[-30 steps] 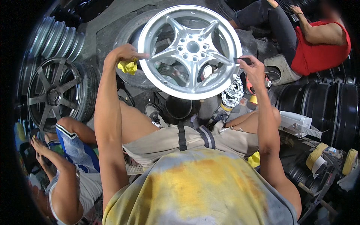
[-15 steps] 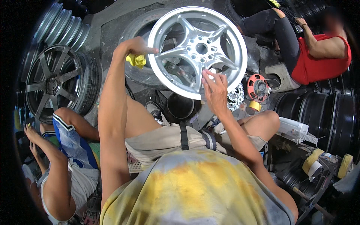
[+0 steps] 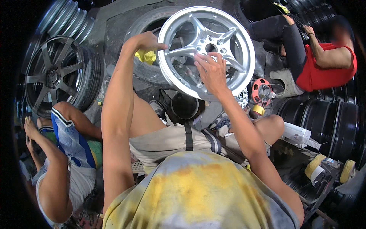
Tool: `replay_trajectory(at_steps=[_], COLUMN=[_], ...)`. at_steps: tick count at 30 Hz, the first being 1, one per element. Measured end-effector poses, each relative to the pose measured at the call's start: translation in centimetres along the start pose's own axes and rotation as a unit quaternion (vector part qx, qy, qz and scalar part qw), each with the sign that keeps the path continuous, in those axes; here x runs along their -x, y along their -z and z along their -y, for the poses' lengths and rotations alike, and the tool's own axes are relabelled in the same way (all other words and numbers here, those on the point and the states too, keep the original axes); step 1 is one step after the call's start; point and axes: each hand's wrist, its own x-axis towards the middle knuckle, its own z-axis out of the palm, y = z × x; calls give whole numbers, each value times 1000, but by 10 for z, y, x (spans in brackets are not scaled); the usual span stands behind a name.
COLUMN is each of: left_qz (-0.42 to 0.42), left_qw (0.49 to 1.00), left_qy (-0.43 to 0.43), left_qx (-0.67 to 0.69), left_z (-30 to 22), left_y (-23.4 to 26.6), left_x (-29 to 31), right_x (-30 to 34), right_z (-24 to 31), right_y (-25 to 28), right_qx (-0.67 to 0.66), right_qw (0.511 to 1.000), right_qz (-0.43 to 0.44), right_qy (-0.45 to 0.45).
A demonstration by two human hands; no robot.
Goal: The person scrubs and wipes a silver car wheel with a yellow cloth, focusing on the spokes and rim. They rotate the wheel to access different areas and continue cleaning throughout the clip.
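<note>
Silver rim [image 3: 201, 35], under R hand [image 3: 212, 72], L hand [image 3: 146, 41] at edge

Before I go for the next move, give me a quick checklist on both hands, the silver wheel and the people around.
1. Left hand at the silver wheel: ok, at its left edge.
2. Yellow cloth gripped: cannot tell; it shows just below the left hand.
3. All lug holes in view: not ok; the right hand covers some.
4. Right hand empty: cannot tell; its palm side is hidden.
5. Wheel firmly supported: cannot tell; what bears it is not clear.
6. Co-workers clear of the wheel: ok; the person in red and the person in blue-and-white shorts are apart from it.
</note>
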Motion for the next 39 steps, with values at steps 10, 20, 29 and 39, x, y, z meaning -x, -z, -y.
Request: replay_trajectory(at_steps=[10,20,29,39], left_qz=[-7,-76,-249,-159], left_qw=[1000,997,965,970], left_qy=[8,8,-71,-100], left_qx=[-7,-25,-45,-155], left_z=[-7,-7,-66,-98], left_y=[-1,1,1,-45], left_x=[-1,-4,44,34], right_x=[-10,-11,26,26], right_z=[1,6,-68,-85], right_y=[-8,-2,82,59], right_qx=[42,-35,-101,36], right_qw=[998,998,982,992], right_qz=[11,-1,17,115], right_qy=[39,-58,-156,19])
